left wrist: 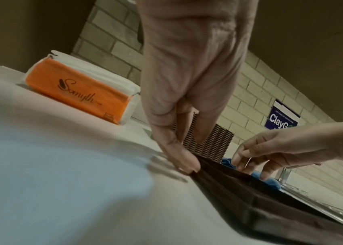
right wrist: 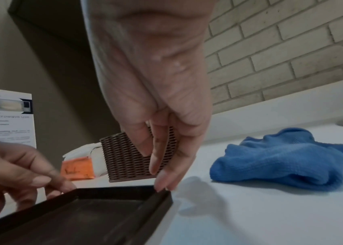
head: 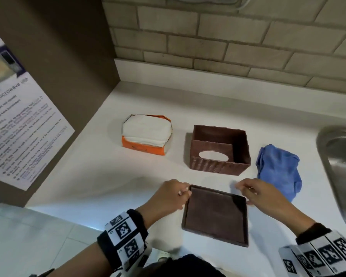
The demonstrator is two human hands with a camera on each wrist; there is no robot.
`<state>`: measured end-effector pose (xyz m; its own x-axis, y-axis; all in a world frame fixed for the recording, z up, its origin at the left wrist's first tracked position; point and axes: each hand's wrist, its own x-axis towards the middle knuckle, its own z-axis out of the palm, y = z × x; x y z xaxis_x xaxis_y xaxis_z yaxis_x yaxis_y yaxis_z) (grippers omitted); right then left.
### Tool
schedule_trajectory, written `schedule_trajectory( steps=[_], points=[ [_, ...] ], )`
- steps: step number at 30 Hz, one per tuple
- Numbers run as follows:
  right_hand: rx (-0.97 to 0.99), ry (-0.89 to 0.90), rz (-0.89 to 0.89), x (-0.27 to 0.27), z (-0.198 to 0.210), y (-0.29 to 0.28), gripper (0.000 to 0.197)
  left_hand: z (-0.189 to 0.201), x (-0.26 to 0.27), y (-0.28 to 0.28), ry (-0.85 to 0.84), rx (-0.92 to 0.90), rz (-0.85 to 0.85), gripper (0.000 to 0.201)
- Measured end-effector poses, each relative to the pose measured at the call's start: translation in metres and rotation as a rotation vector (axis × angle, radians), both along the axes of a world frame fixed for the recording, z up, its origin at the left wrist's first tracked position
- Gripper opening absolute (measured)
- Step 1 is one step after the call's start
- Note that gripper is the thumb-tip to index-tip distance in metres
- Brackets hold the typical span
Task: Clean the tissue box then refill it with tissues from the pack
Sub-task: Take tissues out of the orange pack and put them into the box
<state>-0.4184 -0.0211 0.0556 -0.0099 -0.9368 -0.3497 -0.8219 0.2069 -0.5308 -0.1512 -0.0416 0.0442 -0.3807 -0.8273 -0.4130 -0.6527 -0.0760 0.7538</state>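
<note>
The brown woven tissue box (head: 219, 162) stands open side up on the white counter, its oval slot facing down. Its flat brown base tray (head: 216, 214) lies on the counter near the front edge. My left hand (head: 183, 193) pinches the tray's far left corner with its fingertips (left wrist: 187, 163). The straight fingertips (right wrist: 162, 186) of my right hand (head: 245, 191) touch the far right corner. An opened orange tissue pack (head: 146, 134) with white tissues showing sits left of the box. A crumpled blue cloth (head: 278, 168) lies right of the box.
A steel sink (head: 340, 156) begins at the right edge of the counter. A brown cabinet side with a microwave notice (head: 24, 120) walls off the left. A brick-tiled wall (head: 228, 43) runs along the back.
</note>
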Motion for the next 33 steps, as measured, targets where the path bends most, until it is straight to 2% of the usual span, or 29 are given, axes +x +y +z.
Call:
schedule_trajectory(
  steps=[2, 5, 7, 10, 12, 14, 16, 18, 20, 25, 29, 33],
  points=[
    [-0.042, 0.067, 0.027, 0.001, 0.001, 0.002, 0.017, 0.004, 0.002, 0.0, -0.017, -0.011, -0.015, 0.008],
    [-0.148, 0.114, 0.079, 0.014, 0.012, 0.006, 0.018, 0.015, 0.016, -0.011, -0.097, -0.053, 0.035, 0.031],
    [-0.193, 0.069, 0.147, 0.032, 0.03, 0.003, 0.018, 0.03, 0.033, -0.025, -0.101, -0.115, 0.154, 0.033],
    [-0.241, -0.077, 0.248, 0.07, 0.056, -0.016, 0.021, 0.054, 0.063, -0.057, -0.038, -0.239, 0.364, 0.026],
    [-0.335, -0.146, 0.262, 0.102, 0.068, -0.038, 0.022, 0.065, 0.08, -0.081, 0.041, -0.328, 0.507, 0.025],
    [-0.422, -0.182, 0.248, 0.135, 0.07, -0.064, 0.026, 0.069, 0.091, -0.106, 0.042, -0.387, 0.555, 0.027],
    [-0.355, -0.142, 0.19, 0.162, 0.063, -0.092, 0.032, 0.067, 0.094, -0.128, -0.036, -0.371, 0.542, 0.03],
    [-0.2, -0.086, 0.124, 0.18, 0.047, -0.118, 0.036, 0.06, 0.092, -0.146, -0.158, -0.319, 0.479, 0.035],
    [-0.151, -0.006, 0.095, 0.191, 0.028, -0.139, 0.038, 0.05, 0.091, -0.156, -0.296, -0.28, 0.401, 0.039],
    [-0.066, 0.189, 0.014, 0.203, 0.009, -0.158, 0.046, 0.034, 0.09, -0.161, -0.577, -0.344, 0.269, 0.04],
    [-0.001, 0.154, -0.052, 0.215, 0.003, -0.171, 0.051, 0.029, 0.09, -0.164, -0.575, -0.269, 0.289, 0.049],
    [0.071, 0.14, -0.063, 0.224, -0.006, -0.188, 0.036, 0.031, 0.095, -0.171, -0.509, -0.136, 0.322, 0.064]
  ],
)
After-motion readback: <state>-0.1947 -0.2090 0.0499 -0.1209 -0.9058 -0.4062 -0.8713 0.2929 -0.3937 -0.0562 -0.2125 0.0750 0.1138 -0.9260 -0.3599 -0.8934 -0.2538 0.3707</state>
